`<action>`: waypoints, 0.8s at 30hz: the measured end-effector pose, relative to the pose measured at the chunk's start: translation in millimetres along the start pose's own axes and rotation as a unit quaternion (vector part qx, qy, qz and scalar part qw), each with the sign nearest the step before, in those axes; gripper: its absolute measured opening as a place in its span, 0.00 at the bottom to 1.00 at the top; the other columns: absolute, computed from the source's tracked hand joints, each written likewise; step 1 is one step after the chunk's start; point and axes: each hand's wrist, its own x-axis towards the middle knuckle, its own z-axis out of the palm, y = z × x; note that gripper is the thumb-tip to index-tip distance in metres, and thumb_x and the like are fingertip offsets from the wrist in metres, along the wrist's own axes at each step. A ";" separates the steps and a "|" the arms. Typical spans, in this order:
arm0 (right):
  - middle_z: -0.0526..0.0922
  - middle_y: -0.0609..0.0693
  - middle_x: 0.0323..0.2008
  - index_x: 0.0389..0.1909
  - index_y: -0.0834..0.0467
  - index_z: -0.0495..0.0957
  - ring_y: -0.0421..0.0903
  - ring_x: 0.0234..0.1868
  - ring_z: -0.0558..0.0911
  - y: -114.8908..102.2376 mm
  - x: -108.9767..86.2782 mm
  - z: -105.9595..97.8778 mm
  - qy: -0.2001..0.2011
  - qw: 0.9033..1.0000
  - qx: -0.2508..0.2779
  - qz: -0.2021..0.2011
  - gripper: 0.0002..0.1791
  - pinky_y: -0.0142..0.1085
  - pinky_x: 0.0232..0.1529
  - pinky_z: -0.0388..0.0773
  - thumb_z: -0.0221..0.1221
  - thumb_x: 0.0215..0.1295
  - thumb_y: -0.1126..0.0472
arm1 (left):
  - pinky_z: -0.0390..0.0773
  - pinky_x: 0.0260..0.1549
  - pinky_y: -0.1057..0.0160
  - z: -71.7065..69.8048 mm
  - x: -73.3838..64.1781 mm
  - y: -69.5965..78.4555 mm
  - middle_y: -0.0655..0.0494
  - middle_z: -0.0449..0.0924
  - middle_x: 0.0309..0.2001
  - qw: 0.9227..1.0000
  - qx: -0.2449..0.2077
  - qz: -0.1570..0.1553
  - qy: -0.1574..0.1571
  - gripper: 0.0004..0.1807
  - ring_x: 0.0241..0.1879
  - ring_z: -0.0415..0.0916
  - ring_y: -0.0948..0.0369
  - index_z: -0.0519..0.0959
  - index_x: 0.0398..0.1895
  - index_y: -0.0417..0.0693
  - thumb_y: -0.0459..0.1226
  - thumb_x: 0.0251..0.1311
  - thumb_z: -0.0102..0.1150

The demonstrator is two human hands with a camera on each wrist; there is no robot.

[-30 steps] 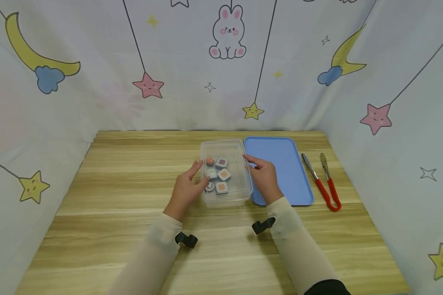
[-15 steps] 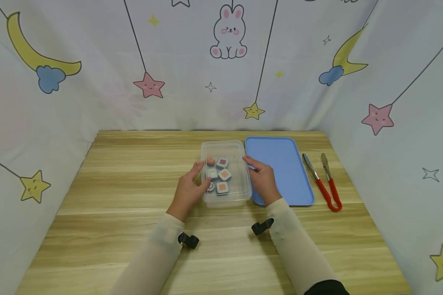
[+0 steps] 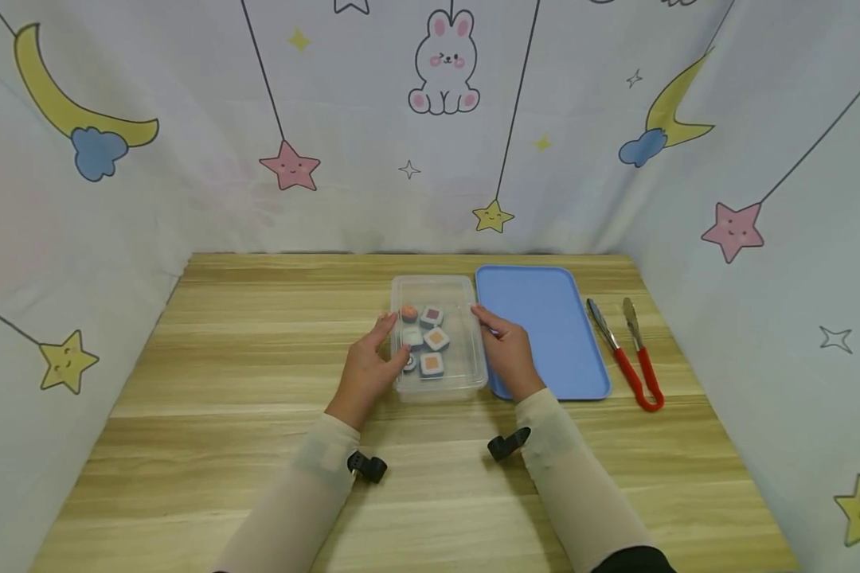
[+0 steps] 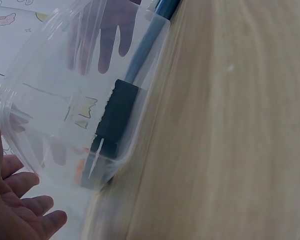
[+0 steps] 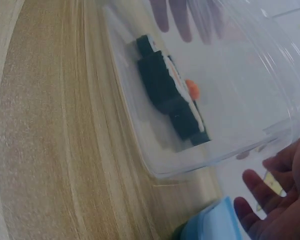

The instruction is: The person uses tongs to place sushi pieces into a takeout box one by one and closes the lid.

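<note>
A clear lidded plastic box (image 3: 459, 350) stands on the table, with several toy-like sushi pieces (image 3: 435, 339) inside, mostly toward its left side. My left hand (image 3: 364, 370) lies along the box's left edge, thumb on the lid (image 3: 453, 296). In the left wrist view its fingers (image 4: 37, 205) are loosely bent and apart below the rim. My right hand (image 3: 509, 350) touches the lid's right edge with extended fingers. The right wrist view shows its fingers (image 5: 260, 192) spread loosely beside the box wall. Dark sides of the sushi pieces (image 5: 162, 82) show through the plastic.
Right of the box lies a blue tray (image 3: 537, 318), partly under my right hand. Farther right are metal tongs (image 3: 634, 358) with red handles, their arms spread. A printed white curtain (image 3: 358, 119) rises behind and beside the wooden table (image 3: 258, 334).
The lid's right edge has shifted slightly left and now sits more squarely on the box. Both hands stay at the sides, the left having moved very slightly right.
</note>
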 end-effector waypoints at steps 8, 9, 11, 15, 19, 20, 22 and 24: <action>0.77 0.43 0.69 0.68 0.51 0.79 0.47 0.69 0.76 0.4 -1.7 1.1 0.001 1.000 -0.007 0.001 0.20 0.29 0.30 0.73 0.52 0.80 0.59 | 0.59 0.78 0.54 -1.4 -1.1 0.6 0.52 0.63 0.76 1.000 0.001 -0.003 -0.005 0.35 0.77 0.58 0.57 0.68 0.76 0.44 0.39 0.68 0.67; 0.76 0.42 0.69 0.69 0.50 0.79 0.47 0.69 0.76 0.6 -2.7 1.2 -0.001 1.000 -0.008 0.002 0.20 0.30 0.32 0.74 0.53 0.80 0.58 | 0.60 0.77 0.54 -1.4 -1.1 0.5 0.53 0.63 0.76 1.000 0.002 -0.002 -0.005 0.35 0.77 0.58 0.57 0.68 0.76 0.44 0.39 0.68 0.67; 0.76 0.42 0.70 0.70 0.50 0.78 0.48 0.67 0.78 0.9 -4.7 1.3 -0.003 1.000 -0.009 0.002 0.21 0.32 0.38 0.78 0.56 0.79 0.56 | 0.60 0.77 0.53 -1.6 -1.3 0.8 0.53 0.63 0.76 1.000 0.005 0.001 -0.006 0.35 0.77 0.59 0.57 0.68 0.76 0.45 0.40 0.68 0.67; 0.73 0.42 0.72 0.73 0.51 0.74 0.52 0.61 0.81 -0.1 -9.4 2.6 -0.012 1.000 -0.002 0.007 0.28 0.42 0.52 0.85 0.63 0.75 0.53 | 0.62 0.76 0.52 -1.1 -0.4 -0.2 0.54 0.64 0.76 1.000 0.008 0.006 -0.005 0.35 0.76 0.60 0.56 0.68 0.76 0.45 0.41 0.67 0.67; 0.71 0.42 0.74 0.74 0.52 0.72 0.53 0.65 0.79 -1.1 -12.1 3.8 -0.017 1.000 0.006 0.006 0.30 0.49 0.57 0.84 0.64 0.75 0.54 | 0.63 0.76 0.50 -0.6 0.1 -1.7 0.53 0.64 0.77 1.000 0.000 0.008 -0.002 0.36 0.76 0.61 0.54 0.68 0.77 0.45 0.41 0.67 0.67; 0.71 0.42 0.73 0.74 0.52 0.72 0.52 0.66 0.78 -1.1 -12.4 4.0 -0.016 1.000 0.007 0.005 0.29 0.48 0.58 0.84 0.64 0.75 0.55 | 0.64 0.75 0.49 -0.5 0.0 -2.0 0.53 0.64 0.77 1.000 -0.005 0.007 -0.002 0.36 0.76 0.60 0.54 0.68 0.77 0.45 0.40 0.67 0.67; 0.72 0.43 0.73 0.74 0.51 0.72 0.50 0.65 0.78 -0.5 -13.2 4.3 -0.013 1.000 0.009 0.004 0.29 0.43 0.57 0.84 0.63 0.75 0.55 | 0.64 0.75 0.49 -0.1 -0.5 -2.3 0.52 0.64 0.77 1.000 -0.012 0.004 -0.001 0.36 0.76 0.61 0.53 0.68 0.77 0.45 0.40 0.67 0.67; 0.76 0.48 0.71 0.73 0.50 0.73 0.51 0.56 0.83 1.3 -14.0 4.5 -0.007 1.000 0.017 0.005 0.28 0.37 0.49 0.86 0.64 0.75 0.55 | 0.64 0.75 0.49 0.7 -0.9 -2.4 0.52 0.64 0.77 1.000 -0.017 0.001 -0.001 0.36 0.76 0.61 0.53 0.68 0.77 0.45 0.40 0.66 0.67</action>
